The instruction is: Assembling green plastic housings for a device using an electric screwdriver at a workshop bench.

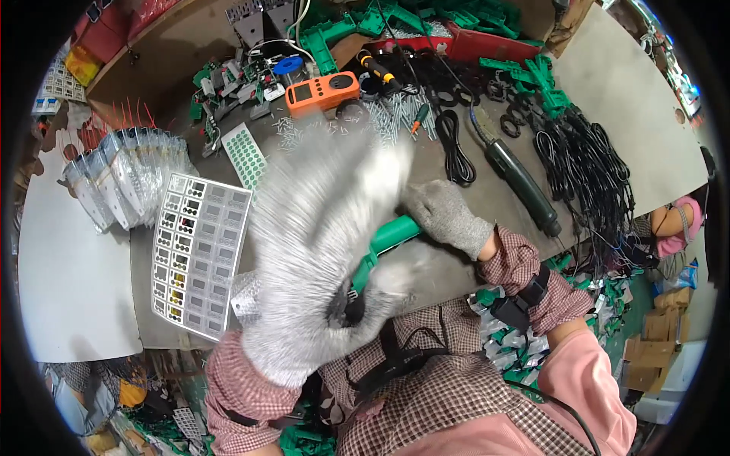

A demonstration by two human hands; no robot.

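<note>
Cluttered workbench [487,205], right hand [445,216] grasping green tool [384,243], left hand [319,251] raised, motion-blurred, grip unclear

Grey knit gloves [445,213], red-checked sleeves [525,266] — black wrist strap [521,300], pink apron

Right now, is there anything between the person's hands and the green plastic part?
Nothing visible is between them. The right hand in a grey glove already grips the far end of the green plastic part. The left hand, blurred by motion, is over its near end, so contact there cannot be confirmed.
</note>
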